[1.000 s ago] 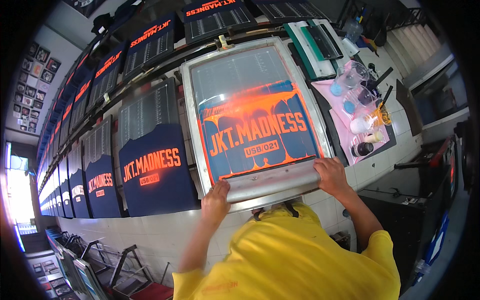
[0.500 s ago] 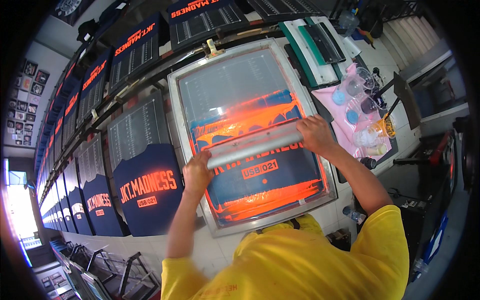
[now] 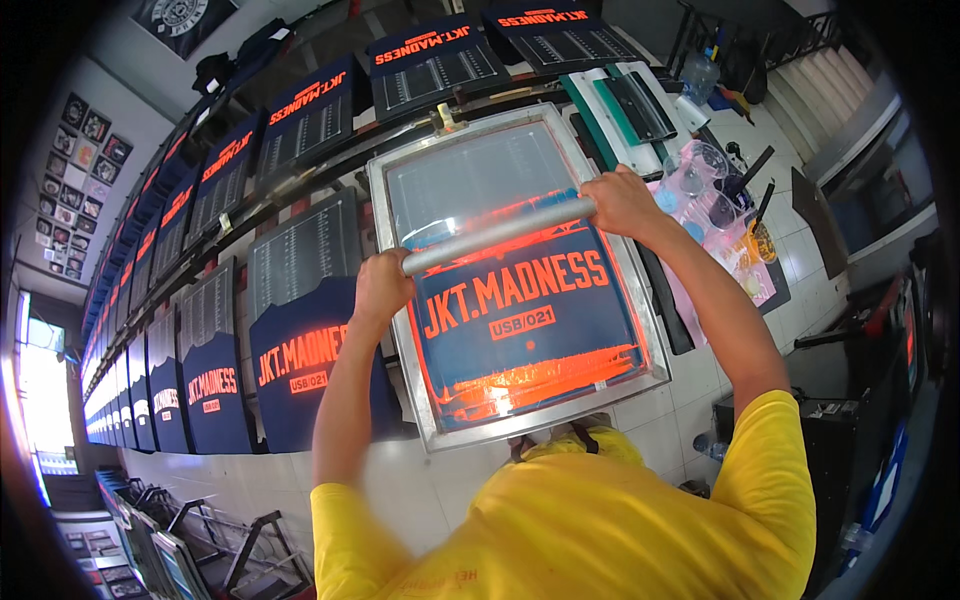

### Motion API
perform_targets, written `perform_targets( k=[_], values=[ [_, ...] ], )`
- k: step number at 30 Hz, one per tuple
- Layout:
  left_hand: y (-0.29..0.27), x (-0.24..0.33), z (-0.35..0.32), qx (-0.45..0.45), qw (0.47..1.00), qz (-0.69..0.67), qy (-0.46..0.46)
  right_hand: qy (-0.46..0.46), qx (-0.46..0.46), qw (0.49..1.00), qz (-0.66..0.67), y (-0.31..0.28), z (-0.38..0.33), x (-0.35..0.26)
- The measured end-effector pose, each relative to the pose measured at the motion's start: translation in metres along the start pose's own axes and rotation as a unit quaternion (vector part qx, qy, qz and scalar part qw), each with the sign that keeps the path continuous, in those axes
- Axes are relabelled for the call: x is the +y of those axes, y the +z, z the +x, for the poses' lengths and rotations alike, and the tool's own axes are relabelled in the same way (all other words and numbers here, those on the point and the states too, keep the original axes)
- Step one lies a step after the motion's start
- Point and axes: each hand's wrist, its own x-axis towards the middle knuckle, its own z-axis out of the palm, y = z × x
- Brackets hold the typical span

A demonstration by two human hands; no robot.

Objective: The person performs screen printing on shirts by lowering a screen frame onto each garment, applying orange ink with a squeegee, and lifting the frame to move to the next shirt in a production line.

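Observation:
My left hand and my right hand grip opposite ends of a long grey squeegee. It lies across the upper-middle of a metal-framed printing screen. Bright orange ink forms a thick band along the screen's near end, with more ink just beyond the squeegee. Between squeegee and near band, orange lettering shows on the dark blue mesh area. A clamp sits at the frame's far edge. The squeegee's blade edge is hidden from this angle.
Left of the screen, navy shirts with orange print lie on boards in a long row. More printed shirts line the far side. At right stand spare squeegees and a pink cloth with plastic cups. Metal racks stand lower left.
Both hands have pushed the squeegee away from me, from the screen's middle toward its far end. The full orange lettering behind it is now exposed. The whole view has shifted slightly.

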Motion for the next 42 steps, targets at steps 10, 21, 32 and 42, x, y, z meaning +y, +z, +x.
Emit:
perform_targets(
  k=[10,21,32,42],
  values=[
    [-0.033,0.039,-0.083,0.087,0.994,-0.039,0.052,-0.024,0.096,0.995,-0.017,-0.04,-0.087,-0.044],
    [0.044,0.062,-0.247,0.013,0.998,-0.046,0.038,-0.007,0.101,0.995,0.026,0.035,-0.249,-0.112],
    [0.066,0.061,-0.29,-0.082,0.993,0.005,0.09,0.05,-0.02,0.997,0.056,0.024,-0.28,-0.148],
    [0.081,0.001,-0.271,0.062,0.974,-0.16,-0.149,0.293,0.179,0.932,0.114,0.073,-0.267,-0.086]
  ],
)
